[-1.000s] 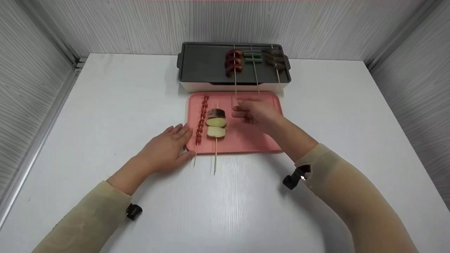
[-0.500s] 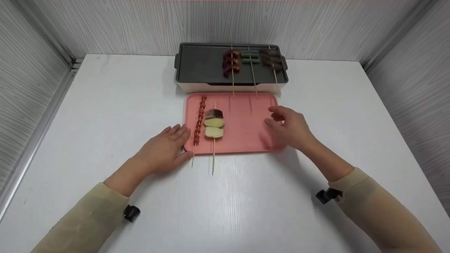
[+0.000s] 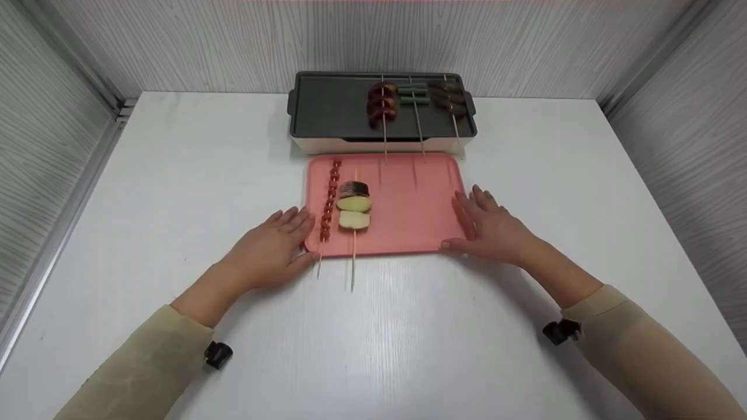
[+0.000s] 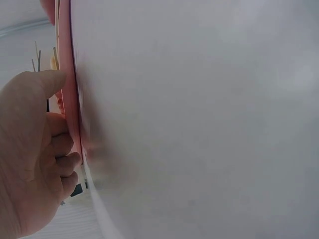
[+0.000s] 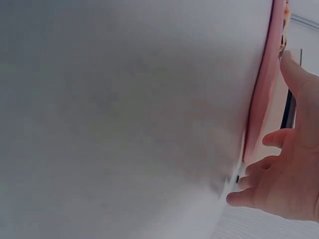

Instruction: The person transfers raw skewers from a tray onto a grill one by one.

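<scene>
A pink tray (image 3: 408,216) lies in the middle of the white table. On its left part rest a skewer of small red pieces (image 3: 331,201) and a skewer of pale slices with a dark-skinned piece on top (image 3: 354,219); both sticks overhang the front rim. My left hand (image 3: 271,248) is at the tray's left front corner, thumb and fingers touching the side in the left wrist view. At the right side, my right hand (image 3: 499,233) has its fingers extended and spread, thumb close to the front corner. It holds nothing.
Behind the tray stands a dark grill plate (image 3: 332,108) on a white base. Across its right half lie a red-brown skewer (image 3: 382,104), a green skewer (image 3: 413,100) and a dark brown skewer (image 3: 448,98), their sticks jutting forward, two over the tray's back rim. Grey panels enclose the table.
My right hand has moved from near the red-brown skewer's stick rightward and toward me, to the tray's right side, and its fingers have spread. My left hand stays at the left side.
</scene>
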